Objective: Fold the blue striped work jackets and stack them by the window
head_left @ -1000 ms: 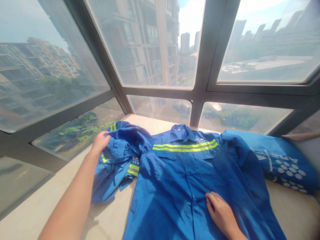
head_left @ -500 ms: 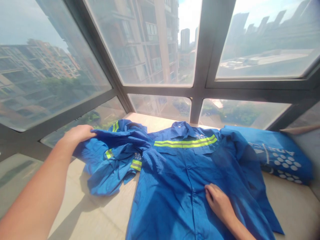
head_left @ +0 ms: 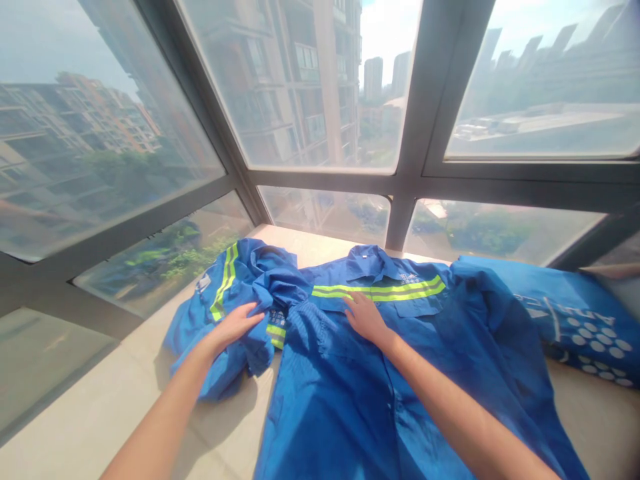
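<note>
A blue work shirt with a yellow-green reflective stripe across its chest lies front up, collar toward the window. My right hand rests on its chest at the stripe, fingers apart and holding nothing. At the left, a crumpled blue garment with similar stripes lies against the shirt's left side. My left hand is on this bunched cloth near the shirt's sleeve; its fingertips meet a fold, and whether they pinch it is unclear.
A blue bag with white print and dots lies at the right, beside the shirt. Window frames rise behind and to the left of the pale ledge.
My left hand has come down and right from the raised cloth, which now lies bunched. My right hand has moved up and left to the chest stripe. The view has shifted slightly.
</note>
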{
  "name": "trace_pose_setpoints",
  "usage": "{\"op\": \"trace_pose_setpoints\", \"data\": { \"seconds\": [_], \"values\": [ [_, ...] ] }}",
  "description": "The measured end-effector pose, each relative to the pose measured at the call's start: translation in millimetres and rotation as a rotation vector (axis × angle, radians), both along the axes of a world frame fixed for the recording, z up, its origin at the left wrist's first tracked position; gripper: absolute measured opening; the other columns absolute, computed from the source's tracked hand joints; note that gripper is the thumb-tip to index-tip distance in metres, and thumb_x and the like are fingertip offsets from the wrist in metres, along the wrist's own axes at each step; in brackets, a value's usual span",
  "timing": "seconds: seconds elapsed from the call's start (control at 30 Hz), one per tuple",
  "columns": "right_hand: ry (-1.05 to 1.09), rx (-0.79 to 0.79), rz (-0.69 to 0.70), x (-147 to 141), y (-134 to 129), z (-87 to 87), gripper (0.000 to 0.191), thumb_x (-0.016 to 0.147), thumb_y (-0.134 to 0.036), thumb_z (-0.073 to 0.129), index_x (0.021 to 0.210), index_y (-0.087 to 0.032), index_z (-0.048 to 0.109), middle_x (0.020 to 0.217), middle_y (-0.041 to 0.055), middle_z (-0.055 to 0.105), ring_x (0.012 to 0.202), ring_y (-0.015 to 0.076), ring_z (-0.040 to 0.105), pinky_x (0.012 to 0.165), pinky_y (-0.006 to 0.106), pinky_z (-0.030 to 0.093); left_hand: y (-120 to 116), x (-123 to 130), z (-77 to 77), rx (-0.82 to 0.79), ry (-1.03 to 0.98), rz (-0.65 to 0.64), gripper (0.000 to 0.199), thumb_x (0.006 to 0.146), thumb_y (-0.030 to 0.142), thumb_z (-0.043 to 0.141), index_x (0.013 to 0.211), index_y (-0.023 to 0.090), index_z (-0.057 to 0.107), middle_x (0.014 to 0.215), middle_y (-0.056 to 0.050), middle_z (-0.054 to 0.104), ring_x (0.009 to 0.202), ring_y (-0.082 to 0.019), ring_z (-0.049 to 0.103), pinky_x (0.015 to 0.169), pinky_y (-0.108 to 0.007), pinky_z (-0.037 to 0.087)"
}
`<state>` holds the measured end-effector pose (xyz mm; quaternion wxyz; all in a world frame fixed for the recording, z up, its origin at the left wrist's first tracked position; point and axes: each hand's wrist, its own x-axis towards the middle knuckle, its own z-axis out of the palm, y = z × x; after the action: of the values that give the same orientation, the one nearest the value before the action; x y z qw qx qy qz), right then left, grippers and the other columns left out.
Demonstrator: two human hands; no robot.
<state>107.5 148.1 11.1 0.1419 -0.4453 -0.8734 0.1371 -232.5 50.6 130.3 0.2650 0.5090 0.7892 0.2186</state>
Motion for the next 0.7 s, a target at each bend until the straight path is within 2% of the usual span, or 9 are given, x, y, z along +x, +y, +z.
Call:
{"op": "trace_pose_setpoints", "data": {
  "seconds": [0.03,0.1,0.2,0.37,0.43,0.5,0.6,0.67,0.7],
  "values": [
    [-0.045,-0.040,-0.002,-19.0,15.6,1.4,0.044,0.098,-0.027,0.046,0.140,-0.020,0.056,0.147,0.0139,0.054,0.137,0.0290,0.046,0.113,0.045,0.035,-0.4,10.8,-13.5,-0.025,-0.031,-0.125,0.049,0.068,0.059,0.068,0.096,0.019,0.073,0.100,-0.006,0.077,0.094,-0.028,0.069,0.086,-0.036,0.056],
    [-0.095,-0.082,-0.012,-44.9,40.8,-1.1,0.050,0.097,-0.032,0.048,0.146,-0.023,0.051,0.156,0.0127,0.044,0.146,0.0318,0.033,0.117,0.052,0.026,-2.4,19.5,-32.5,-0.060,0.016,-0.249,0.042,0.074,0.056,0.060,0.087,0.018,0.072,0.094,-0.008,0.076,0.091,-0.030,0.069,0.087,-0.039,0.055],
    [-0.117,-0.094,-0.041,-54.0,67.1,-15.9,0.054,0.099,-0.038,0.045,0.152,-0.027,0.044,0.163,0.0107,0.035,0.150,0.0347,0.023,0.118,0.061,0.017,-11.8,2.9,-36.1,-0.090,0.058,-0.231,0.036,0.075,0.052,0.058,0.080,0.019,0.071,0.089,-0.008,0.075,0.090,-0.031,0.069,0.086,-0.040,0.054],
    [-0.191,-0.060,-0.164,-37.7,90.7,-43.5,0.059,0.100,-0.049,0.042,0.155,-0.029,0.040,0.165,0.0110,0.029,0.151,0.0370,0.020,0.117,0.064,0.017,-43.3,-55.9,1.9,-0.198,-0.221,0.034,0.051,0.071,0.066,0.068,0.093,0.021,0.076,0.102,-0.008,0.078,0.101,-0.032,0.071,0.091,-0.038,0.056],
    [-0.201,-0.050,-0.173,-34.5,93.7,-47.6,0.060,0.100,-0.051,0.042,0.154,-0.027,0.041,0.165,0.0119,0.030,0.151,0.0375,0.020,0.117,0.064,0.019,-54.5,-76.7,18.5,-0.227,-0.309,0.172,0.059,0.066,0.068,0.074,0.102,0.022,0.075,0.108,-0.008,0.078,0.103,-0.032,0.071,0.091,-0.038,0.057],
    [-0.205,-0.058,-0.171,-34.6,94.3,-46.4,0.058,0.100,-0.050,0.043,0.153,-0.026,0.042,0.164,0.0126,0.031,0.150,0.0376,0.021,0.117,0.064,0.020,-60.3,-92.2,33.5,-0.150,-0.316,0.265,0.067,0.060,0.065,0.081,0.111,0.024,0.071,0.114,-0.007,0.076,0.107,-0.030,0.071,0.091,-0.038,0.058],
    [-0.152,-0.085,-0.182,-39.0,91.7,-35.8,0.056,0.098,-0.043,0.050,0.150,-0.024,0.046,0.162,0.0139,0.035,0.149,0.0367,0.025,0.118,0.062,0.020,-54.7,-94.4,58.6,-0.001,-0.330,0.200,0.072,0.058,0.056,0.085,0.119,0.024,0.067,0.119,-0.004,0.074,0.109,-0.029,0.069,0.093,-0.038,0.057],
    [0.046,-0.151,-0.212,-43.8,86.0,-24.3,0.053,0.095,-0.035,0.054,0.146,-0.022,0.051,0.158,0.0147,0.041,0.147,0.0341,0.031,0.120,0.056,0.021,-43.8,-71.5,79.7,0.042,-0.364,0.074,0.067,0.064,0.053,0.083,0.121,0.023,0.066,0.121,-0.005,0.073,0.108,-0.029,0.069,0.091,-0.038,0.056],
    [0.207,-0.218,-0.232,-46.3,81.0,-18.0,0.051,0.094,-0.033,0.055,0.143,-0.020,0.053,0.155,0.0151,0.045,0.146,0.0325,0.035,0.121,0.052,0.022,-38.3,-51.1,90.4,0.052,-0.360,0.014,0.064,0.067,0.051,0.082,0.121,0.023,0.067,0.122,-0.006,0.072,0.109,-0.030,0.068,0.090,-0.038,0.056]
  ]
}}
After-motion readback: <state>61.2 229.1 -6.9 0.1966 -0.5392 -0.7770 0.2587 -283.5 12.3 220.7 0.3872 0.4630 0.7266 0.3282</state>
